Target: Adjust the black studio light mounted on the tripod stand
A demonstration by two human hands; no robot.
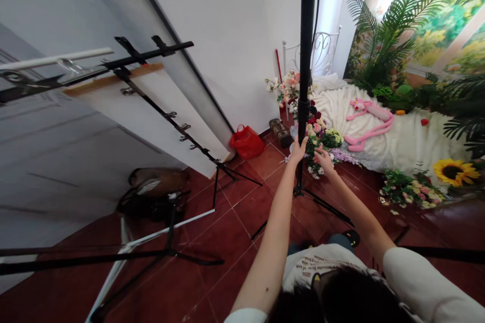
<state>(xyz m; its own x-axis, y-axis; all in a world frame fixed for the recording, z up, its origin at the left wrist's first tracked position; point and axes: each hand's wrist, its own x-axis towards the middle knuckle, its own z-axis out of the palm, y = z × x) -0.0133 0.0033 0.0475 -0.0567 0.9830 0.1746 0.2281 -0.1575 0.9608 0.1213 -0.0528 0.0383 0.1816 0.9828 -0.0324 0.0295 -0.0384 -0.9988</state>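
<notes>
Small upside-down print (322, 264) on white shirt (338, 254), too blurred to read.

A light stand (304, 78) and scenic backdrop (428, 48) show a photo studio.

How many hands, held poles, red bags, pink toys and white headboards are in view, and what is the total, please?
Hands: 2, the left hand and the right hand
Held pole: 1
Red bag: 1
Pink toy: 1
White headboard: 1
Total: 6
</notes>
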